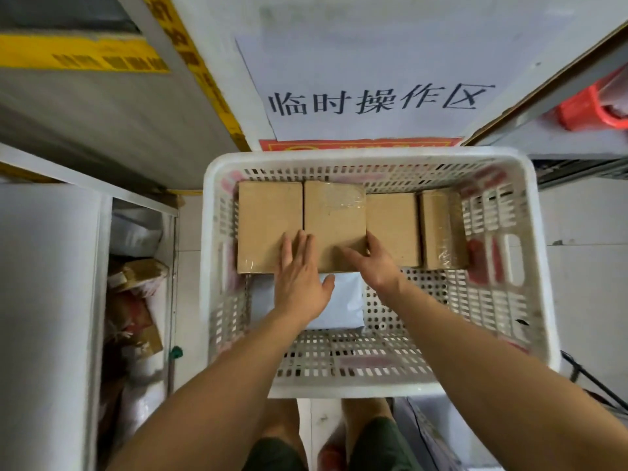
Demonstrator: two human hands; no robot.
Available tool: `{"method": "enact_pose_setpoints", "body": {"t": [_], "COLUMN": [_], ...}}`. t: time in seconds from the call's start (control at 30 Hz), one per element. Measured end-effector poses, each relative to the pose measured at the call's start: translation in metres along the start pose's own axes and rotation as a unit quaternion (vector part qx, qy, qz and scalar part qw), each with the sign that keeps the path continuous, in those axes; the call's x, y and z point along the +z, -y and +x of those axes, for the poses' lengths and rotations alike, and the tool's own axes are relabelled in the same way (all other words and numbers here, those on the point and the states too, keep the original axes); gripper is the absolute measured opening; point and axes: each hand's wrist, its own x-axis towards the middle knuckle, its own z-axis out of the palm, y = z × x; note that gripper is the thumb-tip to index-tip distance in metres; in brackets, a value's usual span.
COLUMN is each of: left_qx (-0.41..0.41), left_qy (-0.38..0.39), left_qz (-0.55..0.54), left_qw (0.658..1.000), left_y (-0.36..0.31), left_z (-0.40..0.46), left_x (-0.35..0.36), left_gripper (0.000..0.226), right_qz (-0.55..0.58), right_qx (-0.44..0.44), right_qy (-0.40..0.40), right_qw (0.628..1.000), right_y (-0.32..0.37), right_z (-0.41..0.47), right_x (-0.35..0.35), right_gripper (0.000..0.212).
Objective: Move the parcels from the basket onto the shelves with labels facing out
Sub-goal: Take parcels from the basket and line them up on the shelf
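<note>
A white perforated plastic basket [540, 253] stands in front of me. Several brown cardboard parcels lie side by side along its far wall; the second from the left is a taped parcel [331, 215]. My left hand [300, 280] lies flat with straight fingers over the seam between the leftmost parcel [265, 219] and the taped one. My right hand [372, 263] grips the taped parcel's near right corner, thumb on top. A white plastic mailer [343, 307] lies on the basket floor under my hands.
White metal shelves [102, 185] with yellow label strips stand at my left, with wrapped parcels [136, 273] on a low level. A paper sign [373, 100] hangs on the wall behind the basket. Another shelf [560, 96] with a red object [591, 110] is at the right.
</note>
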Motion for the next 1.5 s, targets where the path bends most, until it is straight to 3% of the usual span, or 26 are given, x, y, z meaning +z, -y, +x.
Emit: {"method": "enact_pose_setpoints", "body": {"t": [0.07,0.2,0.3,0.5,0.6,0.7,0.77,0.87,0.93,1.0,1.13,1.2,1.27,1.33,1.5], "left_qx": [-0.003,-0.044,-0.092,-0.145,-0.088,-0.066,-0.053,-0.025,-0.024,-0.036,-0.077,-0.109,-0.123,-0.133,-0.133], "left_qy": [-0.014,0.003,0.031,0.007,0.016,-0.017,-0.035,-0.036,-0.033,-0.013,0.031,0.052,0.074,0.074,0.106], "left_qz": [-0.029,-0.219,-0.310,-0.464,-0.449,-0.453,-0.490,-0.449,-0.375,-0.323,-0.361,-0.368,-0.289,-0.202,-0.310], "left_qw": [0.999,0.975,0.946,0.874,0.889,0.889,0.870,0.892,0.926,0.946,0.929,0.922,0.947,0.967,0.935], "left_y": [-0.007,-0.020,-0.024,-0.045,-0.066,-0.077,-0.080,-0.103,-0.120,-0.119,-0.099,-0.088,-0.074,-0.063,-0.065], "left_z": [0.000,-0.009,-0.019,-0.037,-0.051,-0.061,-0.066,-0.069,-0.066,-0.058,-0.034,-0.022,-0.011,-0.004,0.003], "left_x": [0.000,0.003,0.003,-0.008,-0.022,-0.031,-0.035,-0.056,-0.070,-0.071,-0.075,-0.076,-0.072,-0.068,-0.056], "left_gripper": [0.084,0.072,0.069,0.076,0.074,0.068,0.073,0.085,0.085,0.082,0.064,0.052,0.051,0.058,0.109], "right_qz": [0.040,0.090,0.099,0.103,0.148,0.118,0.069,0.175,0.203,0.236,0.251,0.301,0.339,0.343,0.302], "right_qx": [0.000,-0.003,-0.005,0.009,-0.004,0.007,0.020,0.052,0.049,0.034,0.032,0.031,0.038,0.043,0.071], "right_qy": [0.008,0.018,0.013,0.013,0.025,0.015,0.018,0.050,0.036,0.003,0.024,0.065,0.077,0.084,0.195], "right_qw": [0.999,0.996,0.995,0.995,0.989,0.993,0.997,0.982,0.977,0.971,0.967,0.951,0.937,0.935,0.930], "right_y": [0.006,0.007,0.008,0.004,-0.002,-0.002,-0.003,-0.005,-0.004,-0.011,-0.016,-0.025,-0.036,-0.037,-0.041], "right_z": [-0.003,-0.009,-0.014,-0.032,-0.042,-0.056,-0.063,-0.077,-0.082,-0.076,-0.076,-0.075,-0.073,-0.070,-0.068], "right_x": [-0.004,-0.014,-0.019,-0.020,-0.018,-0.011,-0.006,0.004,0.011,0.016,0.009,0.005,0.003,-0.002,-0.028], "right_gripper": [0.107,0.080,0.099,0.117,0.101,0.141,0.147,0.105,0.070,0.052,0.085,0.081,0.082,0.080,0.095]}}
